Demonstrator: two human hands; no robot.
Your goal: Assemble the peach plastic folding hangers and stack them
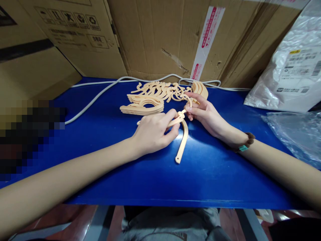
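Observation:
Near the middle of the blue table, my left hand (pixel 157 130) pinches a flat beige piece (pixel 175 122) with a hole by its end. My right hand (pixel 207 113) grips a curved beige piece (pixel 190 101) between thumb and fingers. The two held pieces meet at a small joint between my hands. From that joint a hooked beige arm (pixel 184 140) hangs toward me, its holed end lowest. Behind my left hand lies a stack of beige pieces (pixel 140 109). Many small curved pieces (pixel 160 89) are heaped farther back, beside several nested arcs (pixel 200 89).
Cardboard boxes (pixel 155 40) stand along the back and left. A white cable (pixel 92 97) runs across the table's rear and left. At the right are a white plastic parcel (pixel 288 67) and a clear plastic bag (pixel 296 134). The table's front edge (pixel 175 202) is near my lap.

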